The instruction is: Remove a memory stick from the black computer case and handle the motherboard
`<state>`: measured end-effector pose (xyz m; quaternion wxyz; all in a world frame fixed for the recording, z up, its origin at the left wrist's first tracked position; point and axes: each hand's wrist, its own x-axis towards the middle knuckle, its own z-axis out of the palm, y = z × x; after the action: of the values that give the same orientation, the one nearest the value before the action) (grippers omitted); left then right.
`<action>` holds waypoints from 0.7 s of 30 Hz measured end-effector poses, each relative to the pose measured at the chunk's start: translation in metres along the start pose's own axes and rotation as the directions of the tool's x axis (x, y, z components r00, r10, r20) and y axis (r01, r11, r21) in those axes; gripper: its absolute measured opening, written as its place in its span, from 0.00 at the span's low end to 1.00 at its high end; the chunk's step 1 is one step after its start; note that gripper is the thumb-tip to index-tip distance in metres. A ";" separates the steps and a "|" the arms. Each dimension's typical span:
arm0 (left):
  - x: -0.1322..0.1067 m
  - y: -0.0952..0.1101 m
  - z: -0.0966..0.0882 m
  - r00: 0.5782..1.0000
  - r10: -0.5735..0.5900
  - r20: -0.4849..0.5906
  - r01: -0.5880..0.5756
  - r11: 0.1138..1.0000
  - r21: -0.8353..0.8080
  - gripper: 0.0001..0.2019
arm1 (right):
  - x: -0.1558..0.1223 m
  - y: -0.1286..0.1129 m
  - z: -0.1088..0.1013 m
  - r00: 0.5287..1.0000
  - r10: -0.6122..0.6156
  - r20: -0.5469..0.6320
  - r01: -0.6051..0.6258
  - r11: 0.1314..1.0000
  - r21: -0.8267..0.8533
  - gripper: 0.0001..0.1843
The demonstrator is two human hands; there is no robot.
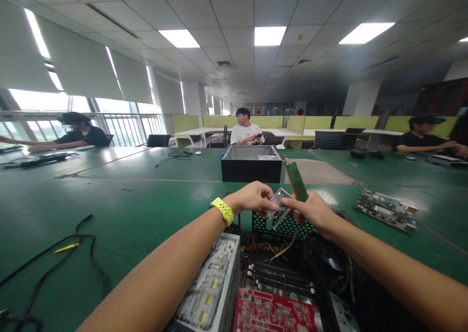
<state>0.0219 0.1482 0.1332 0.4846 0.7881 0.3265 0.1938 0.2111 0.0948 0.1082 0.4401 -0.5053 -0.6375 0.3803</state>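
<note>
My left hand (256,197) pinches the left side of a clear plastic case (278,199) between thumb and fingers. A yellow-green watch band (223,211) is around that wrist. My right hand (317,210) grips a green memory module (296,181), which sticks up from between its thumb and fingers. The right thumb also presses against the clear case. Both hands are above an opened computer case, whose perforated black panel (260,224) shows behind them. Inside lie a red circuit card (274,311), dark memory slots (280,275) and coloured wires (270,246).
A silver drive cage (208,283) is at the left inside the case. On the green table (146,190) are black cables (78,237), a motherboard (385,211) at right and another black computer housing (252,170) ahead. Three other people sit farther off.
</note>
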 end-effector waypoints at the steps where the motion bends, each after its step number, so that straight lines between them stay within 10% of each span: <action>1: 0.001 0.000 0.001 1.000 -0.011 -0.026 0.012 1.000 0.028 0.13 | 0.000 -0.001 0.001 1.000 0.008 -0.019 -0.009 1.000 -0.020 0.20; 10: 0.008 0.011 0.016 0.959 0.036 -0.281 0.042 0.963 0.266 0.11 | 0.002 0.004 -0.001 0.978 -0.060 -0.198 0.009 0.969 -0.247 0.20; 21: -0.005 -0.007 -0.004 0.999 0.033 0.003 -0.033 0.980 0.195 0.21 | -0.002 0.008 -0.005 0.993 -0.118 0.025 0.120 0.960 -0.253 0.19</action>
<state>0.0143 0.1494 0.1289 0.4017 0.8369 0.3310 0.1691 0.2184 0.0951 0.1022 0.3908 -0.5163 -0.7122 0.2710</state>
